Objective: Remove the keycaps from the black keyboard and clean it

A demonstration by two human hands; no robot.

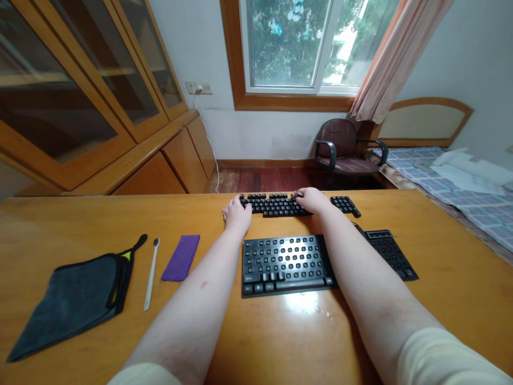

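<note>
A black keyboard base [280, 262] lies in front of me on the wooden desk. Most of its key positions are bare; a few keycaps and the space bar sit along its lower rows. Beyond it, loose black keycaps [276, 206] are laid out in keyboard order, with a separate number-pad group [345, 205] to the right. My left hand [238, 215] rests at the left end of these rows, thumb and fingers apart. Over the top rows, my right hand [311, 200] has its fingertips pinched together at a dark keycap, mostly hidden by the hand. My right forearm covers part of the base.
On the left lie a folded grey cloth [80, 294], a white toothbrush [151, 275] and a purple cloth [181, 258]. The desk's far edge runs just behind the keycaps. Past it stand a brown armchair [340, 144], a bed [425, 160] and a glass-door cabinet [132, 128].
</note>
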